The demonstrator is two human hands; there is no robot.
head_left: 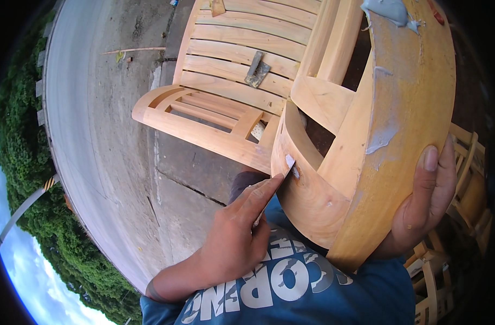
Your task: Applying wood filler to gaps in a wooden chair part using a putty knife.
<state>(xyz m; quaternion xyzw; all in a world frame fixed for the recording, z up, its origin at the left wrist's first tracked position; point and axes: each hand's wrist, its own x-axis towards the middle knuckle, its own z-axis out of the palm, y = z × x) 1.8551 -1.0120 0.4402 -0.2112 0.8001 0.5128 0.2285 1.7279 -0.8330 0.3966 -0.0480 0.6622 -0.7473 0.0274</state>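
My left hand is closed around a putty knife, its index finger stretched along the thin dark blade. The blade's tip touches a small pale dab of putty on the curved wooden side piece of a slatted chair. My right hand grips the outer edge of a wide yellowish wooden board, thumb on its face and the other fingers partly hidden. A thick lump of grey putty sits at the board's far end, with smears along its inner edge.
On the chair's slats lie a stained scraper and, farther off, a small wooden piece. More wooden furniture frames stand at the right. Concrete paving and a road stretch along the left.
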